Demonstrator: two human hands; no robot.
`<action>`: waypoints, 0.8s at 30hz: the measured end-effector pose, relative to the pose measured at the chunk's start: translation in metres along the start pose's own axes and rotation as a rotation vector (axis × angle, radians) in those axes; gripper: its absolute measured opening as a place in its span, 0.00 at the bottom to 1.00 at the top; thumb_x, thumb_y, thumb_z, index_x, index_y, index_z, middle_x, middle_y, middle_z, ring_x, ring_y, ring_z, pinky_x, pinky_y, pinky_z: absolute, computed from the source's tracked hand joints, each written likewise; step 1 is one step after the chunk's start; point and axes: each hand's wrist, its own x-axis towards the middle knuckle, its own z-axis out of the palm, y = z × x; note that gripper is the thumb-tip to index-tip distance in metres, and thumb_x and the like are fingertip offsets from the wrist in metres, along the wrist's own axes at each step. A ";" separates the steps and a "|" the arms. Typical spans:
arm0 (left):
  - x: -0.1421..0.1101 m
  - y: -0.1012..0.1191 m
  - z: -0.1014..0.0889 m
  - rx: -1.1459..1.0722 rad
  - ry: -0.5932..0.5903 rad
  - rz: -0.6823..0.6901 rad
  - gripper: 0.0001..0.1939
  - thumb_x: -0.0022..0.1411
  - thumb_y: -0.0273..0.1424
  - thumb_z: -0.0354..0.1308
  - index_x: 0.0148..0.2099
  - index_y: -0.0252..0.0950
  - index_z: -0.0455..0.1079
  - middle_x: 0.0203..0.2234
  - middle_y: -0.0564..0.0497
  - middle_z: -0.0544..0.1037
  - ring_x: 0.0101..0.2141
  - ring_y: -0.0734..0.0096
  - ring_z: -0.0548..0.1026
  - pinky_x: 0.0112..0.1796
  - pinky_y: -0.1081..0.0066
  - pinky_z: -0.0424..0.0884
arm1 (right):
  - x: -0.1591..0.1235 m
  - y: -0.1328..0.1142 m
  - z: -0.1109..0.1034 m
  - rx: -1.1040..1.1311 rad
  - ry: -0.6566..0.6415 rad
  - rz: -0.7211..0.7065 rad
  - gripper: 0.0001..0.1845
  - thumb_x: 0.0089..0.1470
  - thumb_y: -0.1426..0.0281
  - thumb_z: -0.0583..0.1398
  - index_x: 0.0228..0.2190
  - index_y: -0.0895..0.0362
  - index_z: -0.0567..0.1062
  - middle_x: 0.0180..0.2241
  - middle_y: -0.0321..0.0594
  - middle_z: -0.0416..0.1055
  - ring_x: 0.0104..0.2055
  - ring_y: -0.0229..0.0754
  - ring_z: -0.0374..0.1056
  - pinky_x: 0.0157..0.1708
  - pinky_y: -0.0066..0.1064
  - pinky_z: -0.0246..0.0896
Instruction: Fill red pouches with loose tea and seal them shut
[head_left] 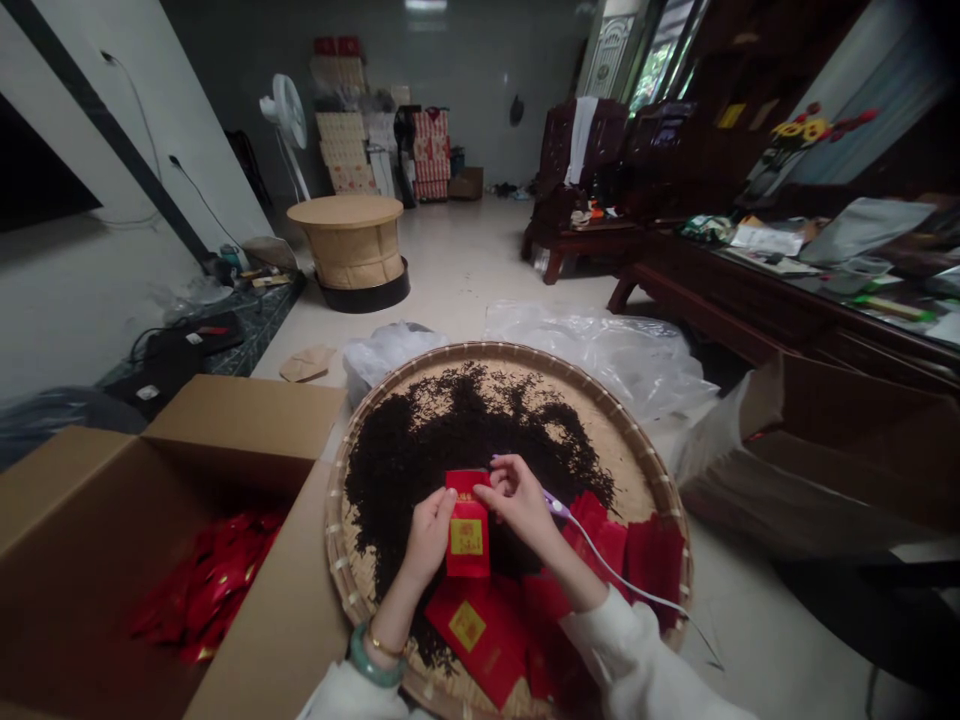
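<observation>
In the head view, my left hand [429, 535] pinches the left edge of a small red packet [469, 555] with a gold label, held upright over a round bamboo tray [341, 590]. My right hand [517, 500] is closed at the packet's upper right corner, thumb against it. A purple and white corded tool [555, 503] shows behind that hand; whether the fingers also hold it is hidden. Dark loose tea leaves [427, 440] cover much of the tray. Beneath my hands lies another labelled red packet [487, 640], with more red packets [652, 555] to the right.
An open cardboard box [277, 590] on the left contains several shiny red packets [214, 580]. Clear plastic bags [592, 350] lie beyond the tray. To the right stand another open box [840, 470] and a dark wooden table [720, 290]. A round wooden stool-like drum [349, 245] stands farther off.
</observation>
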 end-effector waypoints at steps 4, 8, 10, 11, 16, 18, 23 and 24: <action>0.000 -0.002 0.001 -0.026 0.022 0.015 0.27 0.57 0.53 0.51 0.34 0.32 0.71 0.26 0.49 0.77 0.26 0.69 0.72 0.28 0.72 0.68 | -0.007 0.001 0.001 -0.214 -0.004 -0.136 0.15 0.43 0.59 0.65 0.28 0.57 0.72 0.21 0.34 0.68 0.22 0.36 0.63 0.21 0.27 0.60; 0.000 -0.010 0.003 0.040 0.033 0.044 0.23 0.60 0.48 0.50 0.42 0.32 0.71 0.35 0.44 0.79 0.33 0.64 0.76 0.35 0.69 0.71 | -0.010 -0.003 0.003 -0.362 0.028 -0.250 0.12 0.51 0.62 0.60 0.28 0.58 0.76 0.25 0.41 0.74 0.26 0.42 0.68 0.27 0.32 0.63; 0.000 -0.015 0.003 0.125 0.050 0.074 0.19 0.58 0.42 0.55 0.44 0.32 0.71 0.38 0.43 0.80 0.38 0.61 0.77 0.41 0.66 0.71 | -0.010 -0.004 0.005 -0.390 0.044 -0.292 0.12 0.52 0.62 0.59 0.30 0.57 0.77 0.27 0.41 0.74 0.28 0.43 0.68 0.29 0.33 0.63; 0.000 -0.017 0.003 0.167 0.045 0.086 0.18 0.56 0.38 0.58 0.45 0.32 0.71 0.40 0.43 0.80 0.40 0.60 0.77 0.43 0.65 0.70 | -0.010 -0.004 0.006 -0.390 0.043 -0.288 0.12 0.52 0.61 0.59 0.31 0.57 0.77 0.26 0.41 0.74 0.27 0.42 0.68 0.28 0.33 0.63; -0.003 -0.015 0.002 0.318 -0.035 0.108 0.22 0.49 0.28 0.61 0.50 0.36 0.68 0.41 0.46 0.80 0.40 0.62 0.78 0.42 0.66 0.72 | -0.012 -0.005 0.006 -0.431 0.050 -0.339 0.15 0.53 0.62 0.59 0.40 0.57 0.73 0.28 0.38 0.70 0.26 0.40 0.66 0.26 0.30 0.63; -0.004 -0.012 0.001 0.394 -0.044 0.127 0.23 0.51 0.28 0.60 0.51 0.37 0.67 0.40 0.47 0.80 0.38 0.63 0.78 0.39 0.67 0.72 | -0.012 -0.008 0.002 -0.546 0.036 -0.536 0.14 0.55 0.64 0.58 0.43 0.56 0.72 0.33 0.41 0.69 0.32 0.41 0.65 0.31 0.32 0.64; -0.002 -0.014 -0.005 0.489 -0.046 0.196 0.24 0.53 0.25 0.57 0.54 0.39 0.66 0.43 0.46 0.79 0.42 0.61 0.78 0.42 0.66 0.71 | -0.012 -0.018 -0.006 -0.871 -0.098 -0.911 0.09 0.60 0.70 0.54 0.34 0.56 0.74 0.32 0.44 0.69 0.35 0.43 0.62 0.35 0.35 0.61; -0.001 -0.016 -0.006 0.479 -0.052 0.203 0.25 0.54 0.25 0.56 0.55 0.40 0.65 0.44 0.47 0.79 0.43 0.61 0.77 0.43 0.66 0.71 | -0.012 -0.018 -0.006 -0.896 -0.133 -0.943 0.09 0.60 0.71 0.54 0.34 0.56 0.74 0.31 0.43 0.70 0.35 0.43 0.62 0.35 0.35 0.61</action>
